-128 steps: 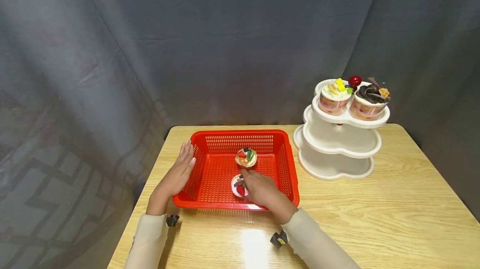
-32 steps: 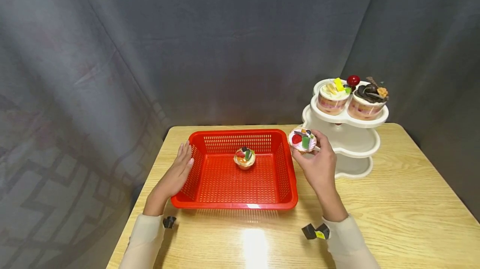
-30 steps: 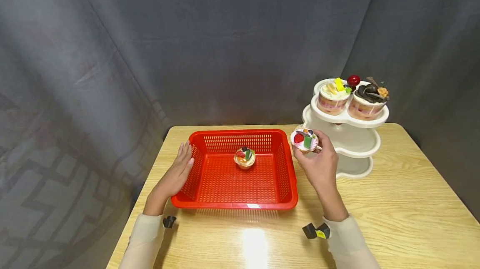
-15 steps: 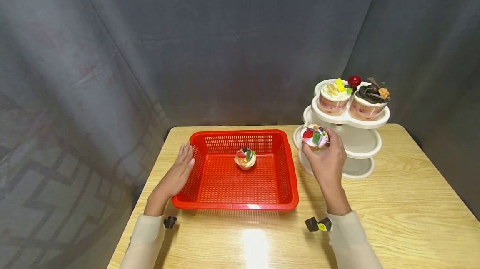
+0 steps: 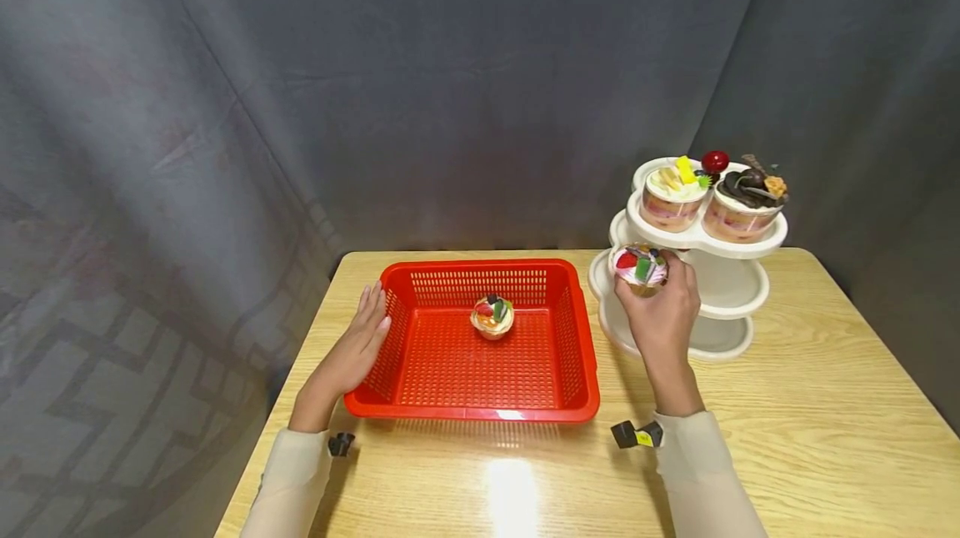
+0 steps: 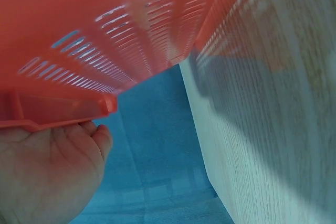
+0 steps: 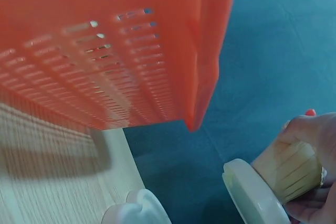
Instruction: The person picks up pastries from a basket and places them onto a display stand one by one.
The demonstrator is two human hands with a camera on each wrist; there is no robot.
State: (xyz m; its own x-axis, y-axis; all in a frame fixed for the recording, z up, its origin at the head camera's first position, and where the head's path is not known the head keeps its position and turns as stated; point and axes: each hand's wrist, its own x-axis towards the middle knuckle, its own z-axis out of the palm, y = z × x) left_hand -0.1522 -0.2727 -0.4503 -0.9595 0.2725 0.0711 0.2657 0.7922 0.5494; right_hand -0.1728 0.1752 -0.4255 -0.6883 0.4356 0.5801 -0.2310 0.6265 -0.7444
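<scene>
My right hand (image 5: 663, 302) grips a cupcake (image 5: 640, 269) with pink-white cream, a strawberry and a green piece on top. It holds the cupcake upright at the left side of the white tiered stand (image 5: 726, 279), by the middle tier. In the right wrist view, the cupcake's ridged base (image 7: 290, 171) is close against a tier rim (image 7: 252, 192); whether it bears weight there I cannot tell. My left hand (image 5: 352, 359) rests along the left rim of the red basket (image 5: 472, 413), fingers straight. Inside the basket sits another cupcake (image 5: 492, 318) with cream and fruit.
Two dessert cups, one with pale cream (image 5: 672, 203) and one with chocolate cream (image 5: 742, 208), stand on the top tier. A red cherry (image 5: 715, 161) shows behind them. The wooden table (image 5: 825, 404) ends at a grey curtain (image 5: 480, 104).
My right hand has taken the pink-cream cupcake out of the basket and carried it right and up to the stand, drifting slightly farther in the last second. The left hand has stayed put.
</scene>
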